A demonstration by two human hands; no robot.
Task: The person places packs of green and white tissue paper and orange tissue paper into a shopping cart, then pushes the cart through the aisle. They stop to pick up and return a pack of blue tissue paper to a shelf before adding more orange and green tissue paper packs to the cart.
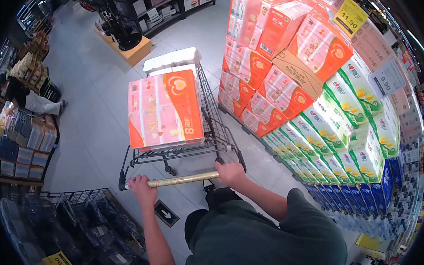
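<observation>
**Both hands on cart handle, tissue pack loaded ahead**

Nearest: dark green shirt and a knee at the bottom of the frame. Left hand [141, 185] is wrapped round the left end of the handle bar [183, 180], fingers closed on it. Right hand [230, 172] has the same closed hold on the right end. The bar runs roughly level between them, with a bare stretch in the middle. Arrow sticker [166, 214] is on the floor just below the bar, beside the knee.

Wire cart [217, 127] extends away from the hands. Tissue pack [164, 108], orange and pink, lies flat on top of the basket. It sits past the bar, roughly centred between the hands, and neither hand touches it. White rolls [171, 59] sit just behind it at the cart's far end.

Right of the cart is a tall stack: orange packs [284, 40] on top, green-white packs [338, 125] lower. Yellow price sign [350, 16] reads 11.90.

Near left: wire bins [75, 199] holding dark packs. Far left: another person [25, 97] is low down by a shelf.
</observation>
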